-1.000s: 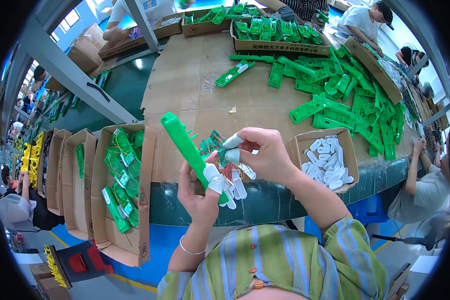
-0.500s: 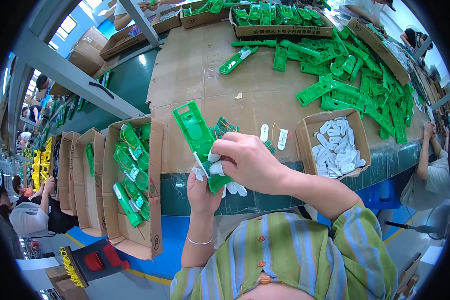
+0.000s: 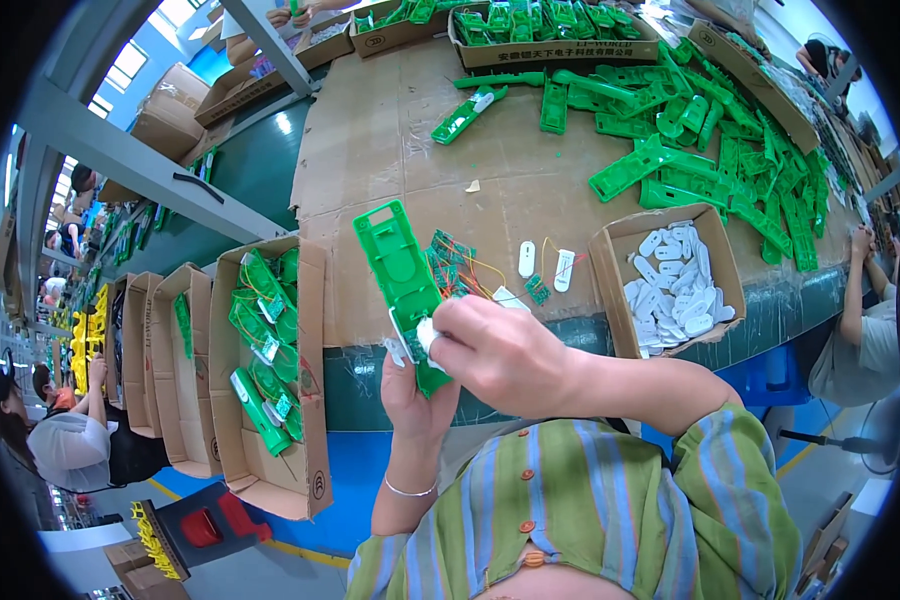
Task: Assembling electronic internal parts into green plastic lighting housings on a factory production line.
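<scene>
My left hand [image 3: 415, 395] grips the lower end of a long green plastic housing [image 3: 394, 255], its hollow inside facing up. A white covering wraps the left thumb tip. My right hand [image 3: 505, 355] is closed at the housing's lower part, its covered fingertips pinched there; whatever lies between them is hidden. Beyond the hands, a bundle of small green circuit boards with thin wires [image 3: 453, 255] lies on the cardboard. Right of it are a white oval cover [image 3: 527, 259], a white piece with wires [image 3: 563, 270] and a small green board [image 3: 538, 290].
A carton of white covers [image 3: 670, 290] stands at the right. Green housings are heaped [image 3: 710, 170] behind it. Left of me, a long carton [image 3: 270, 455] holds wired green housings. One green housing with a white part [image 3: 468, 115] lies farther back. Other people work on both sides.
The housing has turned slightly more upright. My right hand has moved a little down and right, staying at the housing's lower part. More of the wired boards now shows.
</scene>
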A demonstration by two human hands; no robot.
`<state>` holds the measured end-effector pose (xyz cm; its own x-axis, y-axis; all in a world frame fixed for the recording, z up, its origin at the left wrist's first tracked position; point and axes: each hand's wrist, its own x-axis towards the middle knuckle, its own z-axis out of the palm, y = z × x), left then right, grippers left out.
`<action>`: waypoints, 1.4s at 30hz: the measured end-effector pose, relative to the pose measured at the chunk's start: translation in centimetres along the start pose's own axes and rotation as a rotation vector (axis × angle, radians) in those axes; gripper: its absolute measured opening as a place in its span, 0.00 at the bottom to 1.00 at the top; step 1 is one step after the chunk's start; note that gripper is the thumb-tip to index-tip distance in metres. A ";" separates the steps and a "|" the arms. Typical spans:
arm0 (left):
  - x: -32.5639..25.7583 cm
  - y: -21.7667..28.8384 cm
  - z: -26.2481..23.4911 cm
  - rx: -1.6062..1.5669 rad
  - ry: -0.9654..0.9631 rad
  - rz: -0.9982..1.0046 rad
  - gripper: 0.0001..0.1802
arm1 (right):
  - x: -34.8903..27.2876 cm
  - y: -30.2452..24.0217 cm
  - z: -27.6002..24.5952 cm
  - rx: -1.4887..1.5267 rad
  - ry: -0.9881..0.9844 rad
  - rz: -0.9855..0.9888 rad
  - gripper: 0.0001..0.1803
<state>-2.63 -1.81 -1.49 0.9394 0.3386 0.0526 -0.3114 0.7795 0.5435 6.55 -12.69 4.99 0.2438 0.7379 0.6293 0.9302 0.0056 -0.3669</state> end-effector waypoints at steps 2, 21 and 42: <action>-0.1 -0.4 -0.1 -0.008 0.007 0.009 0.22 | -0.3 0.1 -0.1 -0.045 -0.018 -0.011 0.10; -0.1 0.0 2.8 0.480 -0.033 0.101 0.18 | -3.0 1.5 -1.6 0.719 0.199 0.526 0.21; 2.9 3.9 1.5 0.693 -0.176 0.091 0.31 | -5.4 2.5 0.6 1.053 -0.592 0.771 0.12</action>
<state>-0.93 1.44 2.03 0.9413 0.2508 0.2259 -0.2825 0.2189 0.9340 7.36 -16.30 0.30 0.1934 0.9528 -0.2340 -0.0764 -0.2232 -0.9718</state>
